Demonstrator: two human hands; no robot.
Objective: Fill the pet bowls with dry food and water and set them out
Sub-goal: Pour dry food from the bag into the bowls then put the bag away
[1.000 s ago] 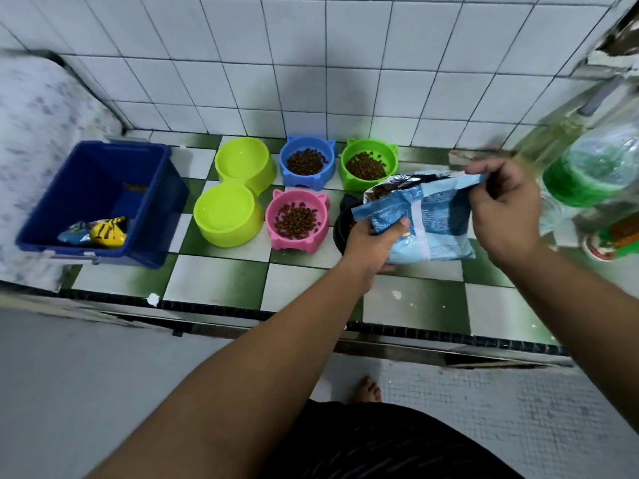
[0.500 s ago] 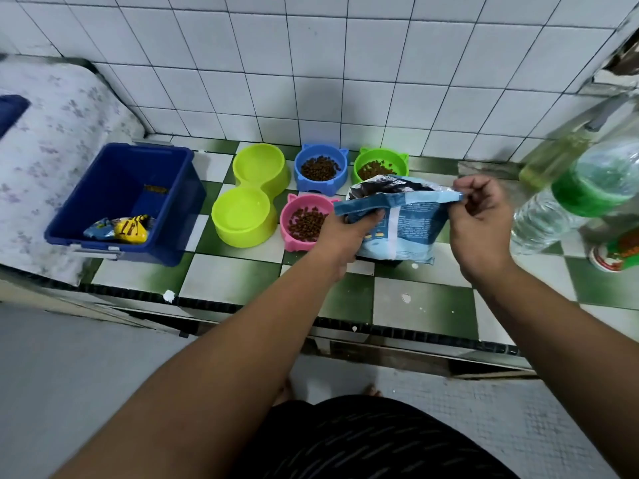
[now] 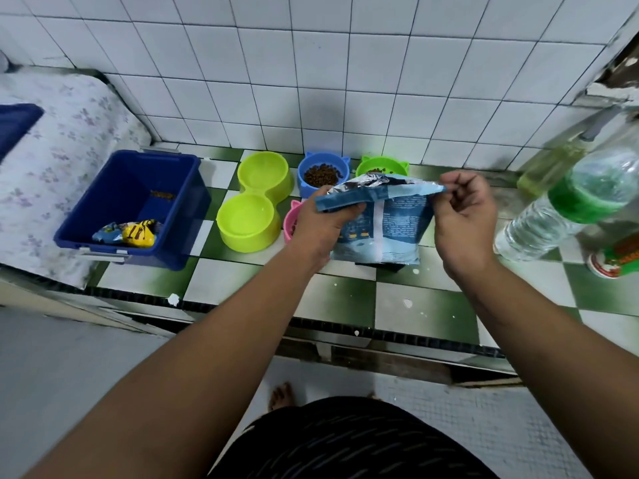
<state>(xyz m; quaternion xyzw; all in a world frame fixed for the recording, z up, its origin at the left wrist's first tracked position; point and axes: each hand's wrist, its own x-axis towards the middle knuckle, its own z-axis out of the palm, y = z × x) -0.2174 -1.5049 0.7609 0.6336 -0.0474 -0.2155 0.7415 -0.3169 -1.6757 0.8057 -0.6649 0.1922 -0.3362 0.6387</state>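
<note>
Blue foil food bag (image 3: 390, 226) sits upright over the checkered counter (image 3: 345, 299). I see my left hand (image 3: 321, 224) gripping its folded top and my right hand (image 3: 463, 216) pinching the other corner. The blue bowl (image 3: 323, 174) behind holds kibble.

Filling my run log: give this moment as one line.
left hand: grips top of light blue foil food bag | right hand: pinches its top corner | blue cat-eared plastic bowl: kibble inside

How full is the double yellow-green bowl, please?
Empty of dry food: both wells of the double bowl show only bare plastic. Whether they hold water, I cannot tell.
</note>
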